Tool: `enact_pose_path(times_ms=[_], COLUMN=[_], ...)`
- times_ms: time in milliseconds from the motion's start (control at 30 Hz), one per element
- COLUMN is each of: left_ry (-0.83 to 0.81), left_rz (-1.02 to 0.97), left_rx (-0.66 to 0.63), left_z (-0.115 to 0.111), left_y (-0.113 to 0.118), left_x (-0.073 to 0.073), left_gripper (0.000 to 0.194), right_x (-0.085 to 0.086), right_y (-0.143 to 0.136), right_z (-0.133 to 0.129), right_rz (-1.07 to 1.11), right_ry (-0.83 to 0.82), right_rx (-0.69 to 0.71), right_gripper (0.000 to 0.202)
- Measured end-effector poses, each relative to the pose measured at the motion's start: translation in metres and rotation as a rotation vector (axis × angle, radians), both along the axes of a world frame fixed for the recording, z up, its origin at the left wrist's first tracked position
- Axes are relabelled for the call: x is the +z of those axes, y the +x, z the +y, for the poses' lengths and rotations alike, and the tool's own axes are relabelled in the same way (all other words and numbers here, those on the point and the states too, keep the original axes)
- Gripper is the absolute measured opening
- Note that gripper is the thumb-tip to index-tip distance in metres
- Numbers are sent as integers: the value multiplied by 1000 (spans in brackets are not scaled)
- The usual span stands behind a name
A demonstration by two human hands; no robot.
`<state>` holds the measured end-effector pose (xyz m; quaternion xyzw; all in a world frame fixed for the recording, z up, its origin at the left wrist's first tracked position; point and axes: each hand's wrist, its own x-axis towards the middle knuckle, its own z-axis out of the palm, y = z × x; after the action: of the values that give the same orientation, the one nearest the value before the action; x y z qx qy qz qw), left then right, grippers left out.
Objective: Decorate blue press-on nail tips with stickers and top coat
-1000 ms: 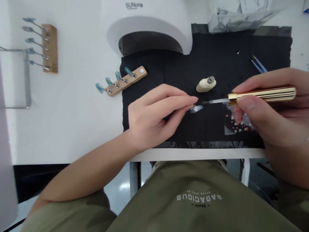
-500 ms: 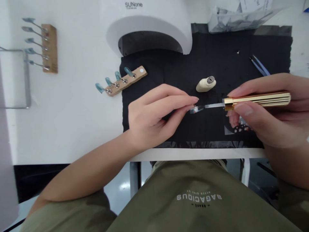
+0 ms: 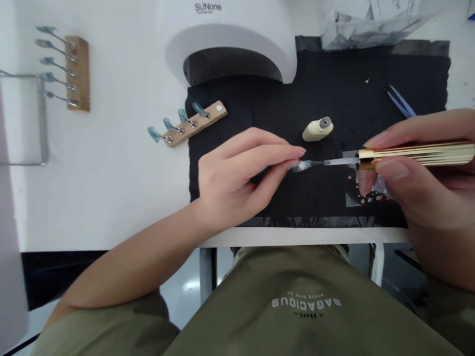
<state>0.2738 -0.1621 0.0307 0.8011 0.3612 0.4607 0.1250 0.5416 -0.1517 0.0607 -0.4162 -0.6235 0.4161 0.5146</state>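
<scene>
Between thumb and fingertips, my left hand (image 3: 241, 175) pinches a small blue-grey false nail (image 3: 302, 166) with whitish and reddish marks. My right hand (image 3: 426, 178) grips the gold ribbed cap of a nail polish brush (image 3: 415, 154). Its pale stem points left, and the dark bristles reach the nail's right end; whether they touch it I cannot tell. Beyond the hands stands an uncapped cream polish bottle (image 3: 317, 129). A clear sticker sheet (image 3: 354, 195) with small white and red pieces lies partly hidden under my right hand.
A white nail lamp (image 3: 230, 34) stands at the back. Blue nails sit on one wooden stand (image 3: 215, 114) near it and on another stand (image 3: 79, 74) at far left. Tweezers (image 3: 401, 102) lie on the black mat (image 3: 267, 109); a clear box (image 3: 371, 37) is behind, a wire frame (image 3: 44, 123) at left.
My right hand has drawn the brush to the right, its bristles sliding toward the nail's right end. My left hand and the nail stay almost still.
</scene>
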Motion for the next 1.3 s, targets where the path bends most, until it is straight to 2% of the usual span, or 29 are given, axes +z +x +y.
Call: enact_pose_path(times_ms=[67, 167, 400, 600, 700, 800, 900, 1000, 1133, 1300], left_ry=[-21, -63, 41, -26, 37, -22, 59, 109, 88, 109], left_rz=[6, 20, -45, 2, -32, 2, -20, -34, -31, -38], left_rx=[11, 38, -38, 21, -14, 42, 4, -30, -20, -31], left_z=[-4, -5, 6, -1, -3, -2, 2, 6, 6, 6], left_y=[1, 2, 0, 3, 4, 4, 2, 0, 1, 2], left_x=[4, 6, -4, 1, 1, -2, -8, -11, -12, -10], left_gripper=[18, 18, 19, 17, 12, 17, 18, 19, 23, 19], right_x=[3, 5, -6, 0, 3, 1, -1, -1, 3, 4], right_y=[-3, -5, 1, -2, -5, -3, -1, -2, -7, -9], right_z=[0, 1, 8, 1, -1, 2, 4, 3, -2, 0], right_rz=[-98, -150, -135, -146, -163, -201, -187, -148, -133, -151], right_ry=[66, 81, 204, 146, 128, 123, 160, 159, 93, 107], right_rx=[22, 37, -20, 63, 56, 20, -16, 28, 54, 45], right_gripper=[29, 26, 26, 39, 33, 29, 23, 23, 31, 32])
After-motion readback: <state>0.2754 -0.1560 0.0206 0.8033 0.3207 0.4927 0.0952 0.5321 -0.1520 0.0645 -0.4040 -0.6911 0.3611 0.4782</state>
